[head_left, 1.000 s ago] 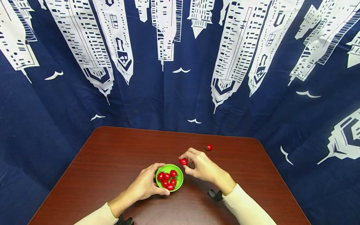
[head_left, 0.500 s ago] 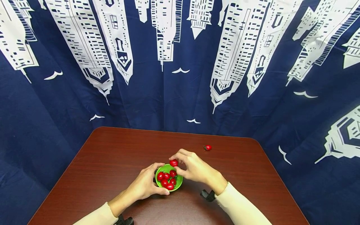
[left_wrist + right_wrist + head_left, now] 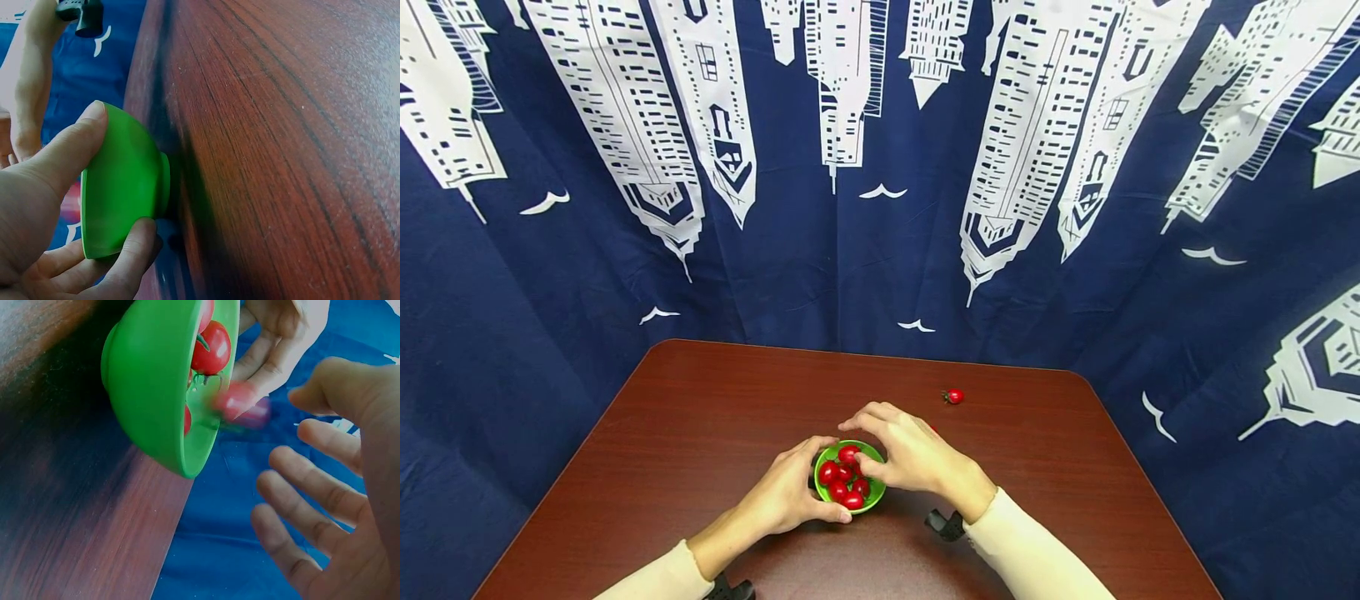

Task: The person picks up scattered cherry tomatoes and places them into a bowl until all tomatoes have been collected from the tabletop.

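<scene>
A small green bowl (image 3: 878, 498) stands on the table with several cherry tomatoes (image 3: 838, 490) in it. My left hand (image 3: 786, 492) grips the bowl's side, thumb near the front rim and fingers round the back. In the left wrist view the thumb and fingers clasp the green bowl (image 3: 122, 181). Over the bowl's right rim is my right hand (image 3: 910, 450), fingers spread and holding nothing. In the right wrist view a motion-blurred cherry tomato (image 3: 240, 405) is in the air at the bowl's mouth, apart from the right hand (image 3: 331, 494).
One more cherry tomato (image 3: 954, 397) with a green stem lies toward the back right of the brown table (image 3: 737, 392). A bit of red (image 3: 934, 428) shows just behind the right hand, mostly hidden. A dark blue curtain (image 3: 790, 275) with white buildings hangs behind the table.
My right hand has moved left over the bowl with a cherry tomato, then its fingers have spread and let the tomato go. The left hand has stayed on the bowl.
</scene>
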`<move>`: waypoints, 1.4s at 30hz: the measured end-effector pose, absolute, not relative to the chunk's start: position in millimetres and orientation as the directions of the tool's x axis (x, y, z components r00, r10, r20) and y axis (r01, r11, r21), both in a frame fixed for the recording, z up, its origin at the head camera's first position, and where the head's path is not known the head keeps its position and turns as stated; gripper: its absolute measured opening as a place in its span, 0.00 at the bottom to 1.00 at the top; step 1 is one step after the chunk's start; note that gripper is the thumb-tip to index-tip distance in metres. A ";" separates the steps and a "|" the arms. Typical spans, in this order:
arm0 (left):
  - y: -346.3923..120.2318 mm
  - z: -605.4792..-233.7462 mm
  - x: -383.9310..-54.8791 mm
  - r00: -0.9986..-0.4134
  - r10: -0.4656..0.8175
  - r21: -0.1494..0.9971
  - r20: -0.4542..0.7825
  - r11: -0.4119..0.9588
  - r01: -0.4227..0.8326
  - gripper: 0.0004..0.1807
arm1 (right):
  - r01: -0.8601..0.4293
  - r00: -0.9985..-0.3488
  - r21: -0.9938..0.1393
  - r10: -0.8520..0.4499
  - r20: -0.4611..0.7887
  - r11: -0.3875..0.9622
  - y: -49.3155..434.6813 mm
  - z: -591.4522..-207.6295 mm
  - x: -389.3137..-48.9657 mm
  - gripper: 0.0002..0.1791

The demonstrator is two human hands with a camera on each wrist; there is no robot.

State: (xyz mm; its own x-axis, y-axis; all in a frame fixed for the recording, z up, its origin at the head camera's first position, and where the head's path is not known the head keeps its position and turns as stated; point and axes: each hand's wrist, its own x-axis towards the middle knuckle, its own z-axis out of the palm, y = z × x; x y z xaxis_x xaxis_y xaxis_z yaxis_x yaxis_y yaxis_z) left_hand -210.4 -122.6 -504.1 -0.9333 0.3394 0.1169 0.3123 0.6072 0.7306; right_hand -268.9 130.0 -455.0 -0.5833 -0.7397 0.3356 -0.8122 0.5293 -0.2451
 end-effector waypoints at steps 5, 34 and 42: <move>-124.2 -505.3 -211.4 -0.933 0.338 0.727 0.120 0.610 0.315 0.56 | -0.802 -0.595 -0.191 -0.729 0.338 0.566 132.3 -457.1 -270.7 0.24; -127.1 -508.0 -214.3 -0.927 0.351 0.745 0.135 0.581 0.328 0.57 | -0.713 -0.694 -0.226 -0.619 0.368 0.664 178.4 -464.2 -298.4 0.22; -127.6 -508.3 -212.7 -0.929 0.344 0.755 0.137 0.571 0.323 0.58 | -0.657 -0.743 -0.254 -0.555 0.374 0.710 206.3 -472.7 -315.2 0.22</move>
